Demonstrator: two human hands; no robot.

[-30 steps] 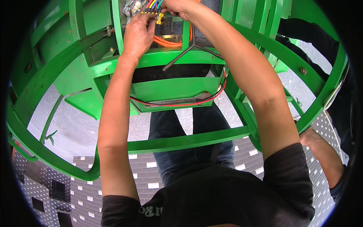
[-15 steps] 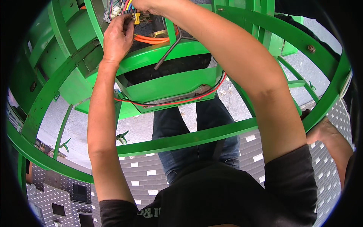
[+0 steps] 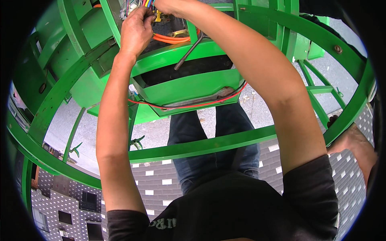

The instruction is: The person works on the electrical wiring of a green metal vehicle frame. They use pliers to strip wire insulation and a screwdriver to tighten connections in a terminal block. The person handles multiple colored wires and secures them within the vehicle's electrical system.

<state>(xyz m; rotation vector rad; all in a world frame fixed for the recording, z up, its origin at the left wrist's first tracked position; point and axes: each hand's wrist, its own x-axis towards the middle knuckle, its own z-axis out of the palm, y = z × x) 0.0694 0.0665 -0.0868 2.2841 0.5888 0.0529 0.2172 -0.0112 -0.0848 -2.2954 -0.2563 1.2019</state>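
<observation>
At the upper edge, my left hand [image 3: 138,29] is closed, its thumb and fingers pinched together beside a small yellow connector [image 3: 158,17]. What sits between those fingertips is too small to make out. Just to the right, my right hand [image 3: 171,6] reaches the same spot from above, its fingers mostly cut off by the picture's edge. A bundle of coloured wires [image 3: 148,3] runs up between the two hands. Under them, inside the green frame, lie orange cables [image 3: 172,39].
A dark rod-like tool [image 3: 185,56] leans over the green crosspiece. Red and black cables [image 3: 193,105] sag across the green box front. A curved green bar [image 3: 205,147] passes before my legs. At right, another person's hand [image 3: 350,139] rests by the green frame [image 3: 354,110].
The whole view has shifted slightly, so the frame sits further right. My left hand has come up closer to the wires and my right hand; the yellow connector stays between them.
</observation>
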